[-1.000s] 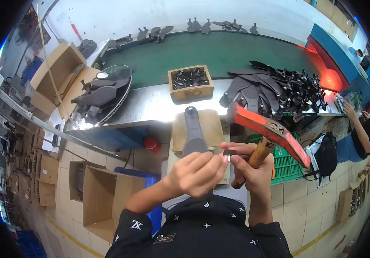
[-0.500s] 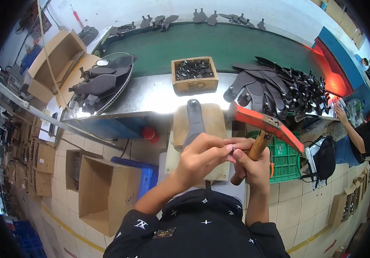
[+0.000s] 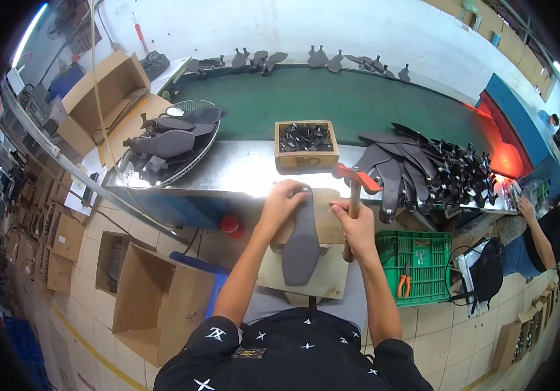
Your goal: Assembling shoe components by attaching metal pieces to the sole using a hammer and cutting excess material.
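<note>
A long grey shoe insole (image 3: 302,241) lies lengthwise in front of me, its narrow end pointing away. It rests on a pale wooden block (image 3: 329,218) over a wider light board (image 3: 332,277). At the insole's far tip my left hand (image 3: 284,203) has its fingers pinched together. Whatever small piece sits between those fingertips is too small to make out. My right hand (image 3: 358,233) is closed round the wooden handle of a hammer (image 3: 354,199) with a red head, held upright to the right of the insole, apart from it.
A wooden box (image 3: 306,158) of small dark clips stands beyond the block. Right of it lies a heap of grey insoles (image 3: 397,173); a wire basket (image 3: 211,146) of more stands left. A green crate (image 3: 417,260) holds orange-handled pliers (image 3: 405,282). At far right, a co-worker's arm (image 3: 535,234) shows.
My hands have come apart from each other and moved forward, the left to the insole's tip. The hammer has swung more upright, and the whole insole shows.
</note>
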A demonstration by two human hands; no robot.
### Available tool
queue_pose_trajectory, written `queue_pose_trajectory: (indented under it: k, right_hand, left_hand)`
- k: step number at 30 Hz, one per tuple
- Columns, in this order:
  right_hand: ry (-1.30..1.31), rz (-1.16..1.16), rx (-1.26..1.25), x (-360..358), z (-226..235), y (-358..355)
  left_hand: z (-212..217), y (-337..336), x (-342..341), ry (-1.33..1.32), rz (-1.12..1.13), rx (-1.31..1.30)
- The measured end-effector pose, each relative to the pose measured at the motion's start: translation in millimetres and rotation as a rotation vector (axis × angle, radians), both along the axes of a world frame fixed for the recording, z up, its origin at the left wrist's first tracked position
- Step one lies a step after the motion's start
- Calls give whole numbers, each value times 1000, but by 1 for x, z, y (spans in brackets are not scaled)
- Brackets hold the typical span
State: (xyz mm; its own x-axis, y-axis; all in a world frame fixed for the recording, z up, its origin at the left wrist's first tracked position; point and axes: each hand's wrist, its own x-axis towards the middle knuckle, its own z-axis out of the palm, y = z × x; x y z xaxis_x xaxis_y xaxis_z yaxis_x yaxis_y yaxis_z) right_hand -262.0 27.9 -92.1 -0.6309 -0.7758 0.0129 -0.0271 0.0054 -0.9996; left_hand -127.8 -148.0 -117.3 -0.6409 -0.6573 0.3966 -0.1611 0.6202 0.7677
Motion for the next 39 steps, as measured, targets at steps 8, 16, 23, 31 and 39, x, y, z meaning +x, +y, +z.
queue_pose_trajectory:
  k: [8, 16, 23, 31, 39]
  right_hand:
    - [303, 182, -48, -4, 3, -51]
    - [337, 180, -51, 4, -10, -60]
    - [377, 195, -39, 10, -1, -60]
    - [844, 231, -95, 13, 17, -46]
    - [595, 196, -119, 24, 30, -30]
  left_hand:
    - [4, 31, 18, -135, 80, 21]
    - [-7, 32, 22, -116, 119, 29]
    - [-8, 31, 24, -105, 112, 53]
    - [-8, 21, 23, 20, 8, 11]
    - [-9, 19, 20, 154, -63, 218]
